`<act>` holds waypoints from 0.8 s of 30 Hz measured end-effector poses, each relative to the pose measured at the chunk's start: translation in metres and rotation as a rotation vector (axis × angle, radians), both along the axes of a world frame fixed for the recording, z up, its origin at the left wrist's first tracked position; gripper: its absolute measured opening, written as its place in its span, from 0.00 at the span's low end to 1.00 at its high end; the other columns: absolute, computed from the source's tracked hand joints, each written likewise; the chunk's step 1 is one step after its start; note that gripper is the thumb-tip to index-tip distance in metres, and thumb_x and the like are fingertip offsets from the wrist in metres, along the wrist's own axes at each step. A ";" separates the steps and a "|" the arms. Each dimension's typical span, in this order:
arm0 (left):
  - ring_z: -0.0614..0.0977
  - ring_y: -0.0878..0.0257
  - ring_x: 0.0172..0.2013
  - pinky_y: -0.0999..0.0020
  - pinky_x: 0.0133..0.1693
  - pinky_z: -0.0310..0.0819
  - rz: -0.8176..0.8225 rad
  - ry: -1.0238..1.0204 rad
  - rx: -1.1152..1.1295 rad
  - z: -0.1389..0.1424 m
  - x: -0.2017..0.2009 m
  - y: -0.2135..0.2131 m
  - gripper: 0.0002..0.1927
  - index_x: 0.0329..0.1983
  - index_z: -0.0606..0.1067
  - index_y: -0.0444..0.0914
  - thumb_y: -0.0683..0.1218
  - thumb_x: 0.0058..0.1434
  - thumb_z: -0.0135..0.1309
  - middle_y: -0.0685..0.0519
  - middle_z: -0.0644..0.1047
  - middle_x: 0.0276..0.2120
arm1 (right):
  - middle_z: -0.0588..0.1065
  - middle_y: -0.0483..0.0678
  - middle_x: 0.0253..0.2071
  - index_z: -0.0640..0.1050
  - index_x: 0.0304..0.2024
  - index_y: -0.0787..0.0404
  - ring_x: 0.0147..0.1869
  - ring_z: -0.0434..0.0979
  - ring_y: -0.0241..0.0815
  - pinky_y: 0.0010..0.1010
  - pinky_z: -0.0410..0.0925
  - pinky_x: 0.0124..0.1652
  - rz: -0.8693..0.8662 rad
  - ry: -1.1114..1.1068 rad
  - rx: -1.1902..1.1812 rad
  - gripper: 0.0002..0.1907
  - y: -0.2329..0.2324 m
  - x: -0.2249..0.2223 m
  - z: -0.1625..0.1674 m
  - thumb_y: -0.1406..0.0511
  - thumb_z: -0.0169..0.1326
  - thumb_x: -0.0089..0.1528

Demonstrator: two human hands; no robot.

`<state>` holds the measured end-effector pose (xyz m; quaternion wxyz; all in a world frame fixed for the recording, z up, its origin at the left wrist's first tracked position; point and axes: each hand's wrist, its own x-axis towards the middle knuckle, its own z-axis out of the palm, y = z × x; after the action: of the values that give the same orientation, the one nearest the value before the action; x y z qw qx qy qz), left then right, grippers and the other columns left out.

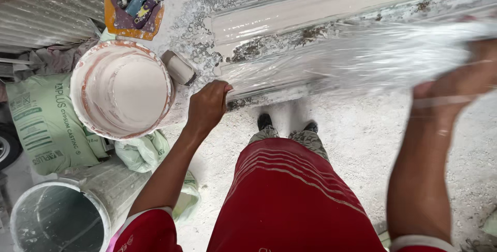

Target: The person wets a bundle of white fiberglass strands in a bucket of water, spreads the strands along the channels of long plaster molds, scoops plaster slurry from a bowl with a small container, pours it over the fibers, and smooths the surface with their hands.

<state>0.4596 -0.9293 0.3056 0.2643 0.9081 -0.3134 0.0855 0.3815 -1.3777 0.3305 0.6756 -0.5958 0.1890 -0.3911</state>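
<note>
L hand (207, 106) & blurred R hand (461, 83) both grasp wispy white fibre sheet (357, 58) over plaster mould (331, 3).

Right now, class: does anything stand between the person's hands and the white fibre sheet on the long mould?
Nothing visible does. The left hand already grips the fibre sheet at its end; the blurred right hand touches it too, over the mould.
</note>
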 end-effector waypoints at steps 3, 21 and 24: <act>0.85 0.49 0.40 0.55 0.42 0.83 0.266 0.529 0.684 -0.005 0.009 0.015 0.19 0.49 0.76 0.34 0.50 0.77 0.38 0.40 0.80 0.44 | 0.75 0.54 0.51 0.75 0.52 0.63 0.58 0.78 0.50 0.43 0.77 0.57 0.072 0.010 -0.010 0.18 -0.020 -0.013 0.029 0.56 0.41 0.77; 0.80 0.41 0.42 0.46 0.43 0.77 0.396 0.521 0.321 -0.012 -0.025 -0.109 0.15 0.47 0.74 0.30 0.47 0.76 0.43 0.35 0.79 0.39 | 0.72 0.55 0.62 0.67 0.65 0.66 0.60 0.78 0.47 0.42 0.80 0.59 0.350 -0.057 0.080 0.23 -0.103 0.025 0.055 0.56 0.43 0.77; 0.78 0.40 0.54 0.47 0.49 0.74 0.497 -0.241 0.370 0.020 -0.043 -0.150 0.19 0.53 0.74 0.31 0.50 0.73 0.42 0.34 0.80 0.48 | 0.71 0.55 0.64 0.65 0.67 0.66 0.62 0.77 0.46 0.41 0.79 0.60 0.303 -0.104 0.194 0.24 -0.077 0.026 0.048 0.55 0.42 0.77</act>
<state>0.4164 -1.0795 0.3256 0.0270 0.9727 -0.1215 0.1959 0.4072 -1.4544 0.3784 0.7897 -0.5286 0.0987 -0.2953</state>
